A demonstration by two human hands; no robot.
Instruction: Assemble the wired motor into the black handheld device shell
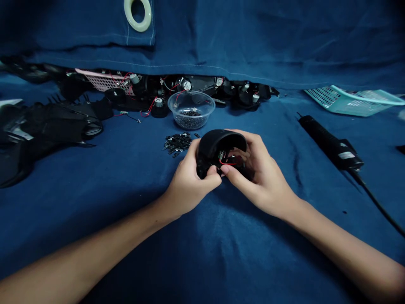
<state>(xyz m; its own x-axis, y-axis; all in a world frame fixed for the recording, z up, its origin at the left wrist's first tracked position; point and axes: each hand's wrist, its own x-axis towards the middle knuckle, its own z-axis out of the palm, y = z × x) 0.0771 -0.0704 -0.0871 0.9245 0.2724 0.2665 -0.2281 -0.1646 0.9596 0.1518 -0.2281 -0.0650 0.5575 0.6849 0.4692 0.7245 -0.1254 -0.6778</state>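
Both hands hold a glossy black, curved plastic housing (211, 142) above the blue cloth, its hollow side facing me. Inside the hollow I make out a small circuit board (221, 155) and a red wire (227, 163). My left hand (195, 173) is closed round the left side, its thumb at the lower edge. My right hand (261, 173) grips the right side, and its thumb tip lies close to the left thumb at the opening. The fingers behind the housing are mostly hidden. Just beyond it lies a pile of small black parts (177, 143).
A clear plastic bowl (191, 110) of tiny dark screws or similar pieces stands beyond. Black housings with motors and wires line the back near a pink basket (104, 81). Right are a corded black electric screwdriver (330, 141) and a teal basket (354, 101); black parts (60, 122) lie left.
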